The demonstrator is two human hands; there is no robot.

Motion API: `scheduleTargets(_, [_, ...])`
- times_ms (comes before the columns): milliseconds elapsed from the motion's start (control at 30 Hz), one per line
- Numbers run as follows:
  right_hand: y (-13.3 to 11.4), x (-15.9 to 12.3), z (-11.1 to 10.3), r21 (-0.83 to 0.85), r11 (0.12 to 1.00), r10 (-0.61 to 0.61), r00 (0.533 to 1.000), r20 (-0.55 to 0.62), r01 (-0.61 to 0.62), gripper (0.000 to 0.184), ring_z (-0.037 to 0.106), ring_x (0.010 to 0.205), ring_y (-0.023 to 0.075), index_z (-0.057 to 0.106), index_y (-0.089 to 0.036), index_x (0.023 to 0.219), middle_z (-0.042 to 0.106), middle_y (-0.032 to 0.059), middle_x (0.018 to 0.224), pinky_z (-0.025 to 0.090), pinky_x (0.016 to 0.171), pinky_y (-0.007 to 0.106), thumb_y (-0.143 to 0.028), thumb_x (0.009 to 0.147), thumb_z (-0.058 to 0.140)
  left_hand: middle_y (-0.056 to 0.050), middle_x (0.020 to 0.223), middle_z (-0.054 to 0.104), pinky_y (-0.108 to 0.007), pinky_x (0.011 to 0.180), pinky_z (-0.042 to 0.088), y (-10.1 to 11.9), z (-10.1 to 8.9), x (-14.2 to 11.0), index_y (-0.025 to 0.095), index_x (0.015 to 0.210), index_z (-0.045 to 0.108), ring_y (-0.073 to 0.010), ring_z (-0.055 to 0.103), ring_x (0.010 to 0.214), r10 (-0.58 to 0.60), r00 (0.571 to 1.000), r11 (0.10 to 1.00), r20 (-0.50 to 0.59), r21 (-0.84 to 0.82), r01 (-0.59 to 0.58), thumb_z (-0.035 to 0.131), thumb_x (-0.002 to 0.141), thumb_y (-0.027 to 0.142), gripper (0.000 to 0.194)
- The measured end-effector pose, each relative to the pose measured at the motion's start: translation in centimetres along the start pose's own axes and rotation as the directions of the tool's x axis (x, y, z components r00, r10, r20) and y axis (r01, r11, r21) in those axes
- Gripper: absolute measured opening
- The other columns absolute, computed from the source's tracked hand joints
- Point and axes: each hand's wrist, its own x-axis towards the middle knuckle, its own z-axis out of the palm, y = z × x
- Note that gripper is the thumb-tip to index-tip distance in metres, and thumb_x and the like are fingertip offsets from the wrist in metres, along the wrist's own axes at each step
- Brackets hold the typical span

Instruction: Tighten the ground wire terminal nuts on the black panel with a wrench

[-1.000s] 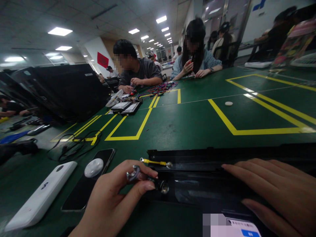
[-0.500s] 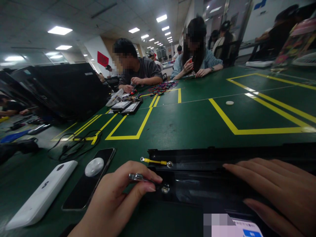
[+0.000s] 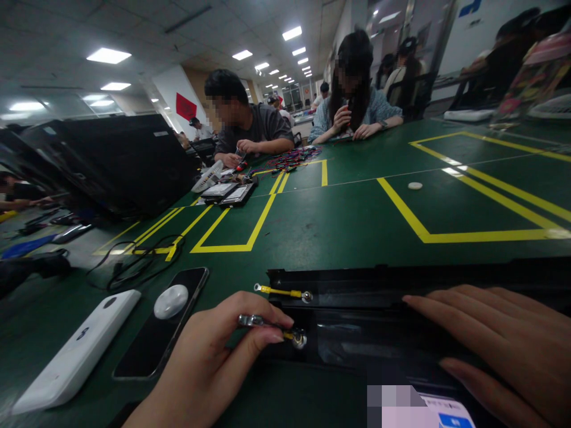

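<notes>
My left hand (image 3: 209,368) pinches a small silver wrench (image 3: 256,321) between thumb and forefinger. The wrench's tip sits at a round metal fastener (image 3: 298,339) on the left end of a long black tray (image 3: 401,282) in front of me. A short yellow-sleeved wire with ring terminals (image 3: 282,292) lies on the tray's near left corner, just above the wrench. My right hand (image 3: 499,342) rests flat on the tray, fingers stretched out and pointing left.
Left of my hand lie a dark phone (image 3: 163,327) with a white round puck (image 3: 170,301) on it, a white box (image 3: 75,353) and a black cable (image 3: 134,261). Two people work across the green table (image 3: 348,220). A lit phone screen (image 3: 441,413) is at the bottom.
The wrench turned from tilted up to lying flat, and its tip has come back onto the fastener. My right hand has stayed put.
</notes>
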Motion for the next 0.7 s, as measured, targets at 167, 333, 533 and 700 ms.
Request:
scheduleTargets(167, [-0.5,0.6,0.4,0.194,0.975,0.134,0.985,-0.113,-0.11,0.069,0.09,0.121,0.0442,0.079,-0.051,0.172,0.096,0.0037,0.132,0.078,0.092,0.055,-0.068,0.105,0.078,0.008,0.103,0.102,-0.02,0.085,0.079,0.1,-0.1,-0.2,0.038,0.115,0.092,-0.0173,0.1,0.089,-0.018,1.0,1.0,-0.02,0.016,0.018,0.082,0.105,-0.002,0.042])
scheduleTargets(333, [-0.7,1.0,0.3,0.199,0.973,0.145,0.981,-0.128,-0.118,0.069,0.09,0.124,0.0453,0.079,-0.051,0.172,0.096,0.0035,0.133,0.078,0.092,0.056,-0.069,0.105,0.077,0.012,0.105,0.103,-0.017,0.087,0.077,0.3,0.0,-0.1,0.041,0.117,0.092,-0.0145,0.1,0.091,0.001,1.0,1.0,0.011,0.008,-0.001,0.081,0.104,-0.004,0.047])
scheduleTargets(533, [-0.1,0.0,0.0,-0.034,0.999,-0.008,1.0,-0.016,0.007,0.074,0.094,0.112,0.0411,0.066,-0.049,0.184,0.095,0.0014,0.14,0.082,0.087,0.059,-0.06,0.112,0.067,0.005,0.102,0.102,-0.023,0.085,0.08,0.4,-0.2,-0.4,0.036,0.112,0.093,-0.0201,0.101,0.089,-0.036,0.999,0.999,-0.015,0.022,0.037,0.082,0.106,0.0,0.038])
scheduleTargets(700, [0.1,-0.2,-0.1,-0.168,0.979,-0.109,0.993,0.046,0.115,0.076,0.094,0.111,0.0386,0.058,-0.042,0.191,0.095,0.0051,0.14,0.083,0.082,0.055,-0.057,0.116,0.057,0.009,0.101,0.103,-0.02,0.084,0.079,0.8,-0.2,0.1,0.038,0.111,0.092,-0.0171,0.101,0.087,-0.014,1.0,1.0,0.004,0.015,0.014,0.082,0.103,-0.002,0.041])
